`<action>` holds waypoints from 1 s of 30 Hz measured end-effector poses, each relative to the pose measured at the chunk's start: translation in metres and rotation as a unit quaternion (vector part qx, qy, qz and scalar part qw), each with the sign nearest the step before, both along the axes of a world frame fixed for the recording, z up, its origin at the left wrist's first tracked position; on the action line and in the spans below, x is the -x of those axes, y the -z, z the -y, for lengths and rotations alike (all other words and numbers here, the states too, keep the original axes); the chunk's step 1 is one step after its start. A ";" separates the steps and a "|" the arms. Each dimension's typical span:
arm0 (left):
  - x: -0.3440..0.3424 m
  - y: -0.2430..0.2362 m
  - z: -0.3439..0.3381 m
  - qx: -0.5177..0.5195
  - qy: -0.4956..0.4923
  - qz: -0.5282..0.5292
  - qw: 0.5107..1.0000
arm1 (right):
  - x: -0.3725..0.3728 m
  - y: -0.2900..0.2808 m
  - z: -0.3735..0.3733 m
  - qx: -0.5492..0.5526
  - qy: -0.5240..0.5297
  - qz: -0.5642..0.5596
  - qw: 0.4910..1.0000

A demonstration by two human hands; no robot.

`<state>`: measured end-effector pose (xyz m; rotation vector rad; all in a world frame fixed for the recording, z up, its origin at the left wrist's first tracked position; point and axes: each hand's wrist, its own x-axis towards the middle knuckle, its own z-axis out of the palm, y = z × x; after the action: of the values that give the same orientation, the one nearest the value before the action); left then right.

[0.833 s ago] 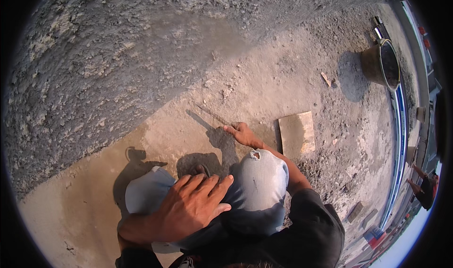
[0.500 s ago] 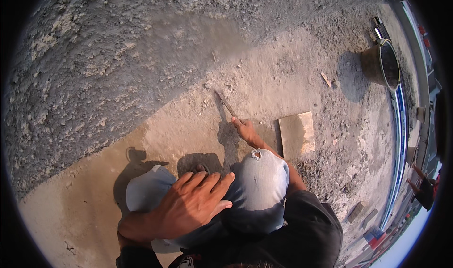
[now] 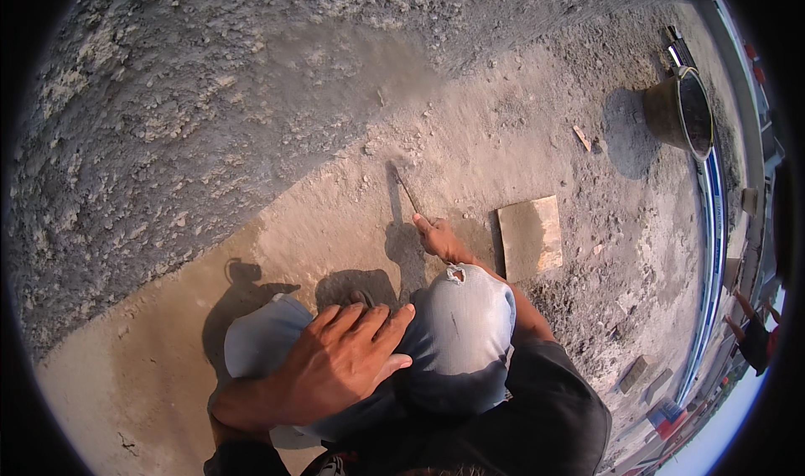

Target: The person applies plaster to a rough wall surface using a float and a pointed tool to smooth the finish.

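My right hand [image 3: 438, 237] is wrapped round the handle of a thin, dusty trowel [image 3: 407, 187], seen nearly edge-on. Its tip points away from me, low over the loose crumbs on the ground near the foot of the rough grey wall [image 3: 193, 124]. My left hand [image 3: 344, 363] hangs palm down in front of my knees, fingers stretched out and nothing seen in it. To the right of my right forearm lies a flat square board [image 3: 547, 233] with a dark damp-looking patch.
A bucket [image 3: 667, 114] stands at the far right, with a small wood scrap [image 3: 582, 138] nearby. Long blue-and-white strips [image 3: 711, 258] run along the right side. Blocks [image 3: 639, 374] lie at the lower right. Another person [image 3: 755, 342] shows at the right rim.
The trowel's tip has shifted slightly to the right, and its shadow has moved with it. My left hand has stayed almost still.
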<state>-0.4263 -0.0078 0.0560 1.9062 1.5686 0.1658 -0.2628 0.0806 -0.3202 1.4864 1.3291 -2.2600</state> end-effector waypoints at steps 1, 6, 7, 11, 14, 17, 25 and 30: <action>-0.001 0.000 -0.002 0.020 -0.002 -0.007 1.000 | -0.007 0.004 0.004 -0.013 -0.053 0.003 0.999; -0.002 -0.010 -0.006 0.066 0.000 -0.004 0.998 | -0.015 0.012 0.003 -0.030 0.108 0.025 0.993; -0.002 -0.009 -0.005 0.062 -0.001 -0.006 0.998 | -0.013 0.006 0.009 -0.032 0.052 -0.007 0.998; -0.005 -0.007 -0.003 0.063 -0.003 0.001 0.998 | -0.007 -0.011 0.014 -0.084 -0.042 -0.064 0.994; -0.003 -0.008 -0.006 0.045 0.011 -0.008 0.999 | -0.007 -0.001 -0.003 -0.087 0.050 0.013 0.995; 0.000 -0.002 0.004 0.048 -0.001 0.000 0.999 | -0.011 -0.025 0.018 -0.158 -0.076 -0.028 0.984; -0.001 -0.004 -0.003 0.048 0.013 -0.004 0.999 | -0.009 -0.011 0.016 -0.252 -0.148 0.017 0.956; 0.002 -0.002 0.001 0.026 0.003 -0.013 1.000 | 0.012 -0.009 -0.019 -0.254 -0.069 0.087 0.961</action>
<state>-0.4285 -0.0085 0.0577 1.8785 1.5698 0.0971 -0.2748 0.0995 -0.3111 1.6178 1.9813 -1.7314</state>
